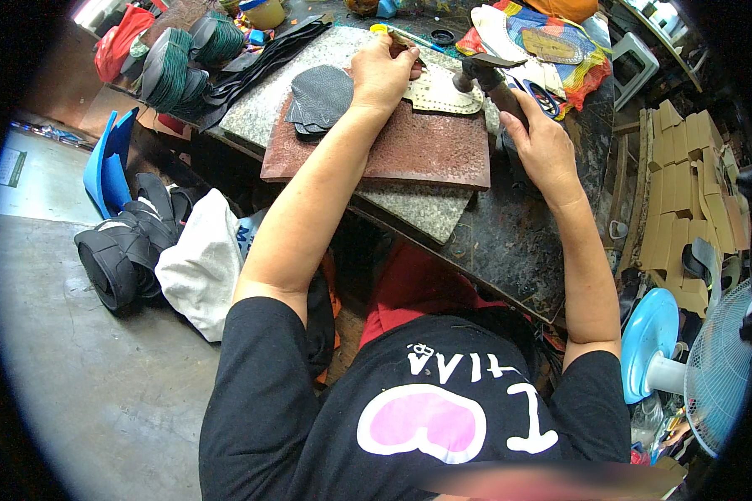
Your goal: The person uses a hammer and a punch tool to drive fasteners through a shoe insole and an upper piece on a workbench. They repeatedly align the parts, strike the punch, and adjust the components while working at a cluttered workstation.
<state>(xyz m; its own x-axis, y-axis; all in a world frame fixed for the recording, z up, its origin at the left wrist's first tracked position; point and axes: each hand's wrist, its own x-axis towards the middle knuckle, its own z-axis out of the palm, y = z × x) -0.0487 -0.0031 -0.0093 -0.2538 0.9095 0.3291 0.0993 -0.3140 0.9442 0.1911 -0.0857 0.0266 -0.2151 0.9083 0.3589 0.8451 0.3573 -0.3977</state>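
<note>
My right hand (541,150) grips a hammer (501,93) by its dark handle. The hammer's metal head is raised beside a cream template (447,90) with small holes along its edge. My left hand (383,73) is closed at the far side of the board, by the template's left end. Its fingertips pinch something small that I cannot make out. Under the left wrist lies a stack of dark textured leather pieces (319,96). These rest on a reddish-brown board (376,154), which sits on a grey speckled stone slab (426,209).
Blue-handled scissors (543,100) and a colourful plastic bag (589,71) lie right of the hammer. Green cord spools (171,75) and black strips (259,71) are at the left. A fan (723,367) and stacked cardboard boxes (685,200) stand at the right.
</note>
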